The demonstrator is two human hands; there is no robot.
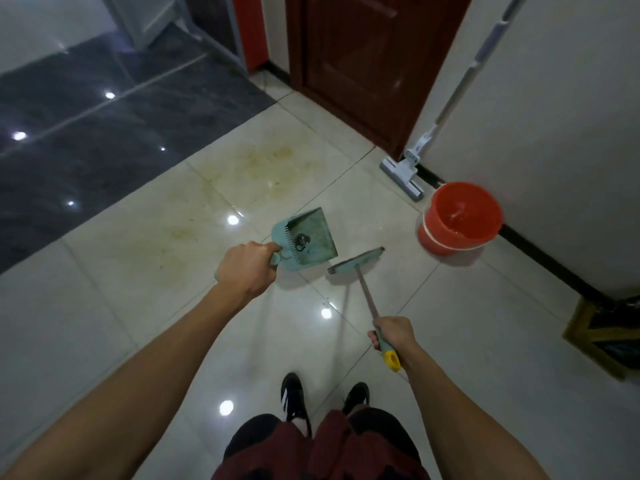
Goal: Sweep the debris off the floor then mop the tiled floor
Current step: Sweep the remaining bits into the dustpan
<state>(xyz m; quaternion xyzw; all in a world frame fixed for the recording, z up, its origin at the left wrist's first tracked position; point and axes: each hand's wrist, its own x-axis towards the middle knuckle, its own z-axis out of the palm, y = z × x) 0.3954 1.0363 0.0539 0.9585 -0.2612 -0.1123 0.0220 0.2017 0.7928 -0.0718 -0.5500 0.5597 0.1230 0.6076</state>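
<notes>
My left hand [246, 268] grips the handle of a teal dustpan [308, 242], held just above the pale tiled floor [156, 258]. Some dark debris [300, 241] lies inside the pan near its comb edge. My right hand [393, 336] grips the green and yellow end of a broom handle. The teal broom head [356, 260] sits right beside the dustpan's open lip. A white flat mop [403, 174] leans against the wall at the right, next to an orange bucket [459, 218].
Yellowish stains [263, 164] mark the tiles ahead. A dark glossy floor strip [86, 133] lies to the left, a brown door [367, 60] ahead, a white wall at right. A dark bin with a wooden frame [609, 334] stands at the right edge. My feet [294, 396] are below.
</notes>
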